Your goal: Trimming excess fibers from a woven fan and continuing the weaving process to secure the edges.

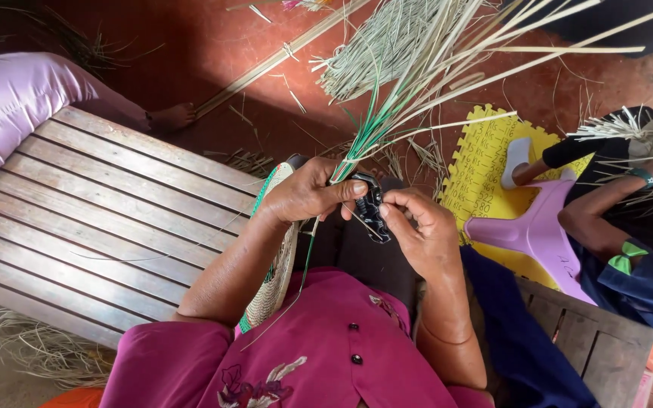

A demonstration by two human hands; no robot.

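Observation:
My left hand (307, 193) pinches a bundle of green and pale straw strands (387, 113) that fan out upward and away from me. Under that hand, seen edge-on, is a round woven straw piece (275, 276) with a green rim, resting against my lap. My right hand (417, 230) holds a small black tool (372, 211) between thumb and fingers, close to where the strands meet my left thumb. Both hands are almost touching above my magenta shirt (326, 355).
A slatted wooden bench (92, 227) lies to my left, with a person in pale pink (9, 106) at its far end. On the right, another person's arm (598, 211) works over a purple plastic stool (530, 230) and a yellow foam mat (478, 174). Loose straw (387, 38) covers the red floor.

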